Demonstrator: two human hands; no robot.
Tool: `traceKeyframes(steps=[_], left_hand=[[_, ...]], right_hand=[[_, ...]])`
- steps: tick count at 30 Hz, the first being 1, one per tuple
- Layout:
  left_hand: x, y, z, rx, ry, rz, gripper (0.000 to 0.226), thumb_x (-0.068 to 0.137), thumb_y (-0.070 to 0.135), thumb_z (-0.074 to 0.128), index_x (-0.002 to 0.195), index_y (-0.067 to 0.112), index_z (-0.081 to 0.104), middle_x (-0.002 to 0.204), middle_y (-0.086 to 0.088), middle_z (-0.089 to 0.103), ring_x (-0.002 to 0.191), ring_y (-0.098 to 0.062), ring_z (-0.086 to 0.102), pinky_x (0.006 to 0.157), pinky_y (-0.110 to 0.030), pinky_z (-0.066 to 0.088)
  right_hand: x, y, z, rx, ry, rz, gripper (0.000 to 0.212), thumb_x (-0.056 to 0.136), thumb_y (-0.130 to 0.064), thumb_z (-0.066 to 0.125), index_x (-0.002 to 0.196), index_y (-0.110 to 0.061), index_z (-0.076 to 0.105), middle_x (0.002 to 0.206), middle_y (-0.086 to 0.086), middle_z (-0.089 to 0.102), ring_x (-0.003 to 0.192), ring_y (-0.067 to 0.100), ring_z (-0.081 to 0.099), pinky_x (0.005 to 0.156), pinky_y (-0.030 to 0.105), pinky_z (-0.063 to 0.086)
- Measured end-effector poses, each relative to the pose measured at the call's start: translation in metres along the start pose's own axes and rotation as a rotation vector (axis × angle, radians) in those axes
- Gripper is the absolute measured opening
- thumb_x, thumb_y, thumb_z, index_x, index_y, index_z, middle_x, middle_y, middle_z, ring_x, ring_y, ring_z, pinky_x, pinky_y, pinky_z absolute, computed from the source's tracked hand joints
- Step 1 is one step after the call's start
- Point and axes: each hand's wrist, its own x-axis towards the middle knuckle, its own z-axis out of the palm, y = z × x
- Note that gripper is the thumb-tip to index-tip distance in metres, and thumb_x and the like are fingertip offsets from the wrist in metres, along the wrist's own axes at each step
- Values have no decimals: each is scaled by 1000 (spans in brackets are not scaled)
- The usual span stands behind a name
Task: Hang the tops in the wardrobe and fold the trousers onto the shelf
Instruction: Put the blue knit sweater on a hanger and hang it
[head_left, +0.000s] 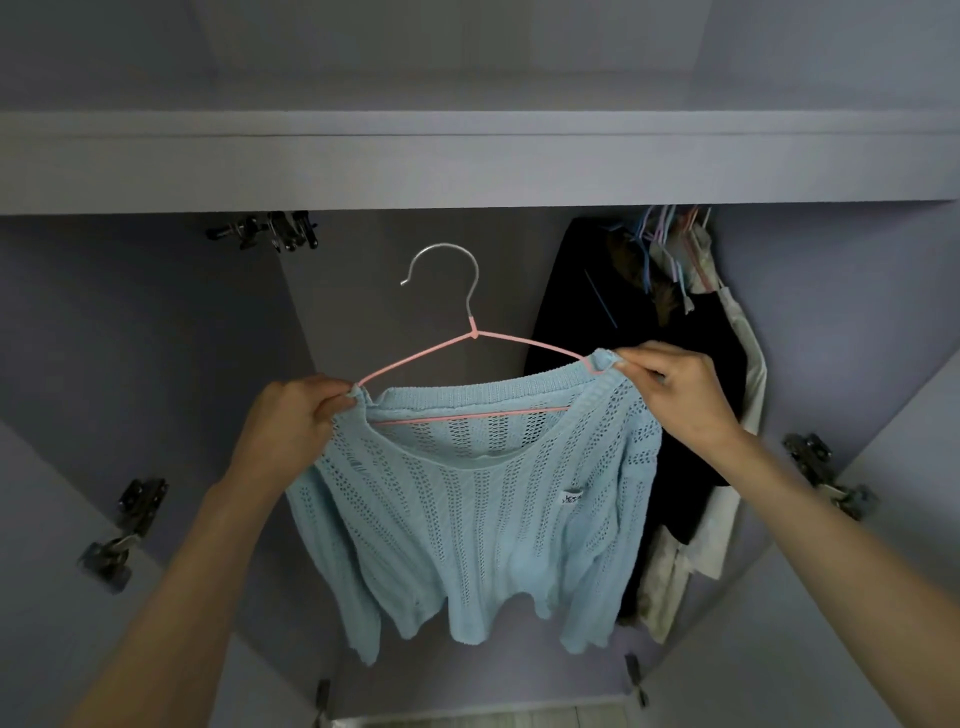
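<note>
Sweater: one pale blue open-knit sweater hangs in front of you inside the open wardrobe, draped on one hanger.
Hanger: pink wire arms with a grey metal hook; the hook hangs free below the wardrobe's top panel, touching nothing. Its lower bar shows only through the neckline, and its two ends are covered by knit and fingers.
Left hand: your left hand pinches shut on the sweater's left shoulder, at the end of the hanger arm.
Right hand: your right hand pinches shut on the right shoulder, where the knit bunches over the wire.
Hidden: the rail is out of sight behind the top panel.
Other clothes: at the right, a dark garment and a pale garment hang close together; how many pieces hang there you cannot tell. A bundle of pastel hangers sits above them, too tangled to count.
Hinges: five metal door hinges show, partly blurred.
Label: a small tag on the sweater's chest is unreadable.
</note>
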Motion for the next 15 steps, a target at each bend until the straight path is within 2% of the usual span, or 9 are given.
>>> traceKeyframes(steps=[5, 7, 10, 11, 13, 15], left_hand=[[-1, 3, -2, -17, -44, -57, 12, 86, 0, 62, 84, 5, 73, 77, -9, 68, 68, -24, 59, 63, -26, 36], [2, 5, 0, -16, -68, -71, 13, 87, 2, 61, 86, 6, 73, 80, -8, 68, 71, -23, 58, 64, -25, 35], [1, 8, 11, 7, -123, -60, 15, 88, 4, 60, 92, 7, 74, 91, -12, 69, 87, -27, 61, 73, -26, 41], [-1, 8, 11, -27, -102, -76, 16, 88, 2, 60, 94, 6, 74, 93, -13, 70, 88, -24, 62, 75, -23, 43], [-7, 5, 6, -128, -16, -131, 17, 84, -3, 62, 94, 4, 74, 86, -11, 71, 78, -16, 61, 66, -4, 38], [-10, 0, -1, -168, 20, -168, 15, 83, -4, 64, 91, 3, 74, 76, -6, 68, 67, -2, 54, 60, -1, 34]], right_hand=[[7, -7, -3, 33, 47, -13, 17, 86, -2, 64, 101, 2, 71, 90, 6, 68, 80, 26, 65, 75, 23, 48], [11, -13, -1, 50, 68, -40, 18, 86, -4, 64, 102, 1, 71, 91, 1, 67, 83, 17, 64, 77, 19, 48], [18, -20, 8, 47, 15, -98, 19, 87, -7, 63, 103, 1, 70, 91, -3, 65, 84, 3, 61, 79, 11, 46], [17, -18, 9, 33, 8, -87, 19, 87, -6, 62, 103, 2, 70, 91, 0, 66, 84, 4, 61, 79, 11, 45], [12, -8, 5, 19, 42, -25, 19, 89, -4, 61, 105, 2, 69, 95, 9, 69, 86, 13, 62, 78, 12, 44], [5, 1, -1, 23, 53, 47, 20, 89, -3, 61, 107, 3, 68, 99, 13, 69, 87, 11, 62, 77, 8, 43]])
